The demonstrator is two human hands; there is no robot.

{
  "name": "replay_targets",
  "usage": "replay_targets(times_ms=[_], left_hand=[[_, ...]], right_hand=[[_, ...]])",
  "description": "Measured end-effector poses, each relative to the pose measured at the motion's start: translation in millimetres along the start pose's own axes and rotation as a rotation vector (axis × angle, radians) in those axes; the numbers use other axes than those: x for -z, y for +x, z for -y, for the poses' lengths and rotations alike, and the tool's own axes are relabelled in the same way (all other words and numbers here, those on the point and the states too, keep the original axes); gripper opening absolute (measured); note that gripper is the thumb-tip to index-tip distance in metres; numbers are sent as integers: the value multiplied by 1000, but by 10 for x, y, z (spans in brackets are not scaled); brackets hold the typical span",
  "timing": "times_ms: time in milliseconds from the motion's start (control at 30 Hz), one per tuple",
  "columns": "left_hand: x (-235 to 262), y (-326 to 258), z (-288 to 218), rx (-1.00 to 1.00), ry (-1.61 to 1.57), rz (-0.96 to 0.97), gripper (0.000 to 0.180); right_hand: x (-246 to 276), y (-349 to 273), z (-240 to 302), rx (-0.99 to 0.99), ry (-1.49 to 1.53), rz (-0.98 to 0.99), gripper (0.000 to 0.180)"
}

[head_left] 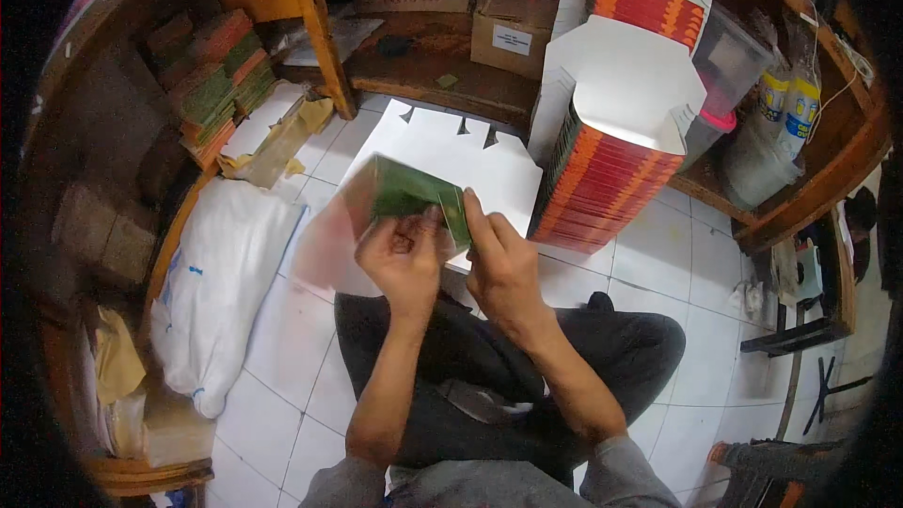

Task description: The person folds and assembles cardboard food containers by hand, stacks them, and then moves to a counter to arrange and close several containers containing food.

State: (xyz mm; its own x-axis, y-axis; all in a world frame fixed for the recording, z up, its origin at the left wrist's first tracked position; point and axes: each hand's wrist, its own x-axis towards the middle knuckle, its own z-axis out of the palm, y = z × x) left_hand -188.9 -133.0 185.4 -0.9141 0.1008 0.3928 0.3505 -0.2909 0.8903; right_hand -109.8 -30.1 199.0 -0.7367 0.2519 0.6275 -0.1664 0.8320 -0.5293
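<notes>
My left hand [400, 254] and my right hand [503, 268] hold a thin printed cardboard piece [404, 190] in front of me. Its near part is dark green; a reddish part on the left is smeared by motion. The left fingers are curled in a pinch against its lower edge. On the other side, the right thumb and fingers grip its right edge, which looks folded. Beneath lie flat white cardboard sheets [489, 179] with dark notches along the far edge. Right of them rises a tall stack of nested red-and-orange cartons [602, 193] with white insides.
Left on the floor lies a stuffed white sack [221, 273]. Bundles of green and orange printed card [221, 85] stand on a wooden shelf. Beyond are a brown carton [513, 33] and a wooden post [322, 28]. Clear plastic containers [734, 56] stand at the right.
</notes>
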Motion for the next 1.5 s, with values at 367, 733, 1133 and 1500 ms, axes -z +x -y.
replay_targets(times_ms=[367,733,1133,1500], left_hand=[[-69,52,502,231,39,241,19],[-52,-3,878,138,383,404,57],[99,86,1001,288,255,540,45],[67,-39,983,-7,334,467,34]], right_hand=[[-366,-75,-469,-227,134,126,52],[-200,548,-567,74,-131,-86,25],[-54,445,-778,-116,28,122,17],[-395,213,-903,-208,518,72,57]])
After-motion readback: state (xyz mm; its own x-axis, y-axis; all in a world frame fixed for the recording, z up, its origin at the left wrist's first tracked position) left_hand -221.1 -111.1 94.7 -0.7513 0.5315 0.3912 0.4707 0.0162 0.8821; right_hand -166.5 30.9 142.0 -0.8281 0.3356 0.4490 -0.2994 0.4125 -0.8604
